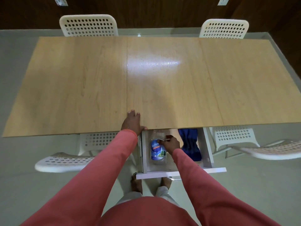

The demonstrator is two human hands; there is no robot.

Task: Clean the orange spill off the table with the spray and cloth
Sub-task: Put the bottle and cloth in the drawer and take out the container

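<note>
A clear spray bottle [156,152] with a blue label lies flat in an open white drawer [206,144] under the near edge of the wooden table [97,82]. A folded blue cloth [190,144] lies to its right in the same drawer. My right hand [171,144] is down in the drawer, fingers curled on the bottle's upper part. My left hand [132,122] rests flat on the table's near edge, fingers spread. No orange spill shows on the tabletop.
Two white perforated chairs [88,25] [224,28] stand at the table's far side. Two more [65,160] [268,149] flank the drawer on the near side. My bare feet [136,183] stand below the drawer front on a grey floor.
</note>
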